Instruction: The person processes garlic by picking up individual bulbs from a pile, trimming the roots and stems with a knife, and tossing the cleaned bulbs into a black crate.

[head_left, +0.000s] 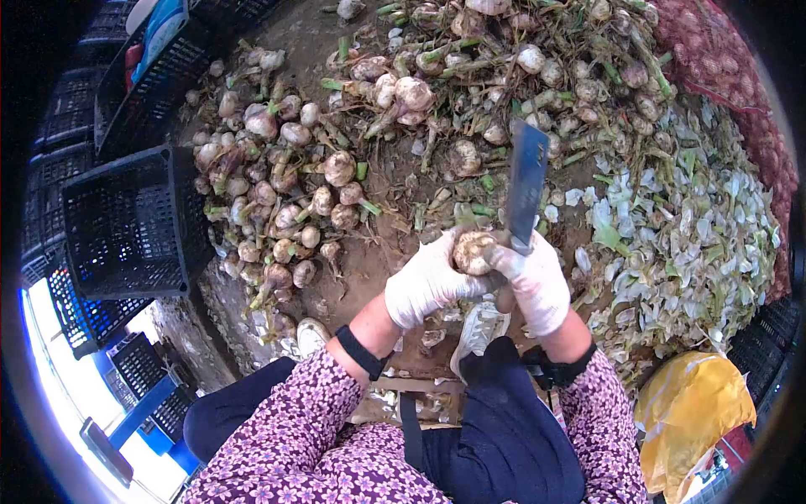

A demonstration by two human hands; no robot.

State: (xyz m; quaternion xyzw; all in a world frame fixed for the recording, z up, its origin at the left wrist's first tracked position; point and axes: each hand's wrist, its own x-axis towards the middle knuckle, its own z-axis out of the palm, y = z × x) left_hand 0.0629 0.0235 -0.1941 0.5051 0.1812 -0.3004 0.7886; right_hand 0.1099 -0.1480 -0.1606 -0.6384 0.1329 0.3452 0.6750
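Observation:
My left hand (432, 281), in a white fingerless-looking glove, is closed around a garlic bulb (472, 253) with brownish, soiled skin. My right hand (533, 281), gloved too, grips a knife (526, 181) whose broad blade points up and away from me. The right thumb presses against the bulb's right side, so both hands meet at it. The knife's handle is mostly hidden in the right palm. Just beyond the hands, trimmed garlic bulbs (285, 217) lie heaped to the left, and bulbs with long stems (416, 92) are piled at the far side.
On the right spreads a heap of pale peeled skins (680, 244), with red mesh sacks (714, 55) of bulbs behind it. Black plastic crates (126, 223) stand on the left. A yellow bag (693, 412) is at lower right. My shoes (483, 329) rest on the dirty floor.

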